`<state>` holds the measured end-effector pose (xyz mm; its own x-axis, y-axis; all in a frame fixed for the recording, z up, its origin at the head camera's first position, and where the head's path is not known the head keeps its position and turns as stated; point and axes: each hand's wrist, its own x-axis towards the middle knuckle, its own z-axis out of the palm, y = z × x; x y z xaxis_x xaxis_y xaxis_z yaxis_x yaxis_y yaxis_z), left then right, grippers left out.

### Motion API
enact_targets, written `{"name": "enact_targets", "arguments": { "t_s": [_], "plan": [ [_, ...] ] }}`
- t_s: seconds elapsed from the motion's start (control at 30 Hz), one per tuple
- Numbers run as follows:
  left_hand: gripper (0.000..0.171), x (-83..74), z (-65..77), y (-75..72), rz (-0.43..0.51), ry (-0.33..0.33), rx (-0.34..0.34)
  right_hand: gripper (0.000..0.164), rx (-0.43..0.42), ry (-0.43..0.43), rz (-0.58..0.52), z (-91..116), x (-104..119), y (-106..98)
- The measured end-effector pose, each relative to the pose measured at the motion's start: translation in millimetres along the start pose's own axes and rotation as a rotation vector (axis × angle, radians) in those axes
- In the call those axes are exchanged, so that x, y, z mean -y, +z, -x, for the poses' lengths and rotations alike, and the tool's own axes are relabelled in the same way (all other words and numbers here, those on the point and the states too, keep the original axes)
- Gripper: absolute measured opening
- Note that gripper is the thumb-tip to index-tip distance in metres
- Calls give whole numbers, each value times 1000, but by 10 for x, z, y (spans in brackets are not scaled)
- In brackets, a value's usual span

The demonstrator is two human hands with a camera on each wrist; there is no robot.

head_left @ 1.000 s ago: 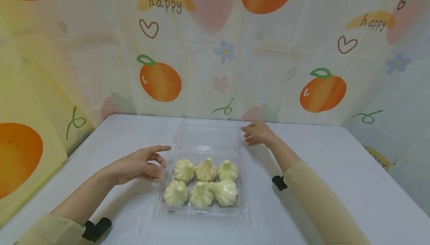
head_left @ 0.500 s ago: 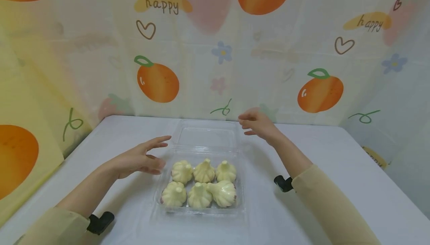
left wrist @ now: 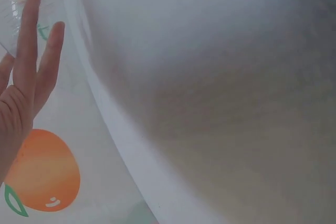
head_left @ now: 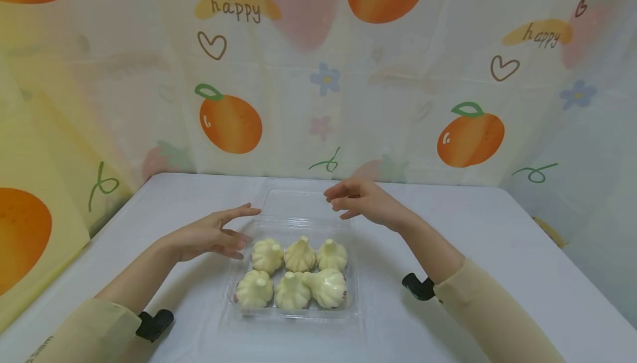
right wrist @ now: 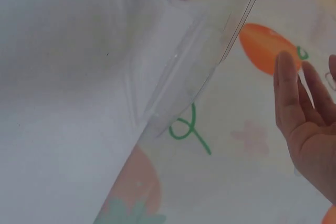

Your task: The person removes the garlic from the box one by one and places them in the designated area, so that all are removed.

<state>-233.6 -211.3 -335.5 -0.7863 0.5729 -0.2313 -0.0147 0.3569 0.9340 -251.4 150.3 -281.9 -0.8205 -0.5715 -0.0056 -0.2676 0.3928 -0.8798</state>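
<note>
A clear plastic clamshell box lies on the table with its lid folded back behind it. Two rows of pale garlic bulbs fill the base; the front right one leans on its side with its stem pointing left. Beside the box's left edge is my left hand, fingers spread and loosely bent, holding nothing; whether it touches the plastic cannot be told. My right hand hovers over the right part of the lid, fingers extended. In the right wrist view the right hand holds nothing.
A white cloth covers the table, which ends at a patterned curtain behind and at the sides. Black wrist-camera mounts hang below both sleeves.
My right hand has moved left from beside the lid to over it, after rising slightly. The left hand has shifted a little up and forward along the box. The garlic bulbs stay in place.
</note>
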Motion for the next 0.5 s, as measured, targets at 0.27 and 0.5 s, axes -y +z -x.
{"name": "enact_targets", "arguments": {
  "t_s": [0.27, 0.5],
  "plan": [
    [72, 5, 6, 15, 3, 19, 13, 31, 209, -28, 39, 103, 81, 134],
    [71, 0, 20, 16, 4, 24, 24, 28, 336, -91, 134, 133, 80, 216]
  ]
}}
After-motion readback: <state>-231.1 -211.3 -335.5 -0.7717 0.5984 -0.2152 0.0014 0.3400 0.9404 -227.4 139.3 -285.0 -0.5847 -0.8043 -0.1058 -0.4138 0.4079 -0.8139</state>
